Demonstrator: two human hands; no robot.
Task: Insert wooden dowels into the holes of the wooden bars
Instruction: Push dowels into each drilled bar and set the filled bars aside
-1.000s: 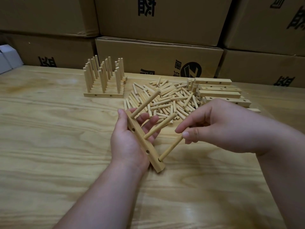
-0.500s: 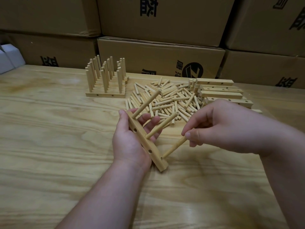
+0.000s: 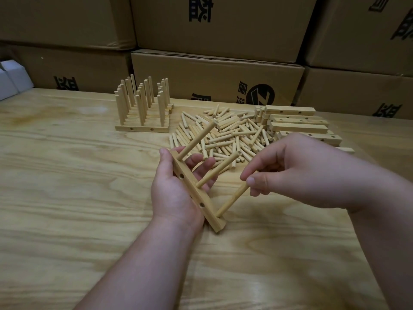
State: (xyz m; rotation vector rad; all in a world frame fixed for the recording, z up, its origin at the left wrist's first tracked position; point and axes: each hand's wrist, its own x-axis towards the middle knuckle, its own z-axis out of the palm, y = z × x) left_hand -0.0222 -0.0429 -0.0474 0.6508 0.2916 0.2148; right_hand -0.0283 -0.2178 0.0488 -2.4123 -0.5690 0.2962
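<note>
The light, rigid bar [image 3: 196,195] was clasped in the left hand [image 3: 176,186]; the dowel [image 3: 232,201], pinched at its top by the right hand [image 3: 297,171], was judged slim and easily tilted.

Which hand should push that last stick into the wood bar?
The right hand. Its fingers already pinch the dowel, whose lower end sits at the bar. The left hand is busy gripping that bar, so it should probably just steady it.
</note>
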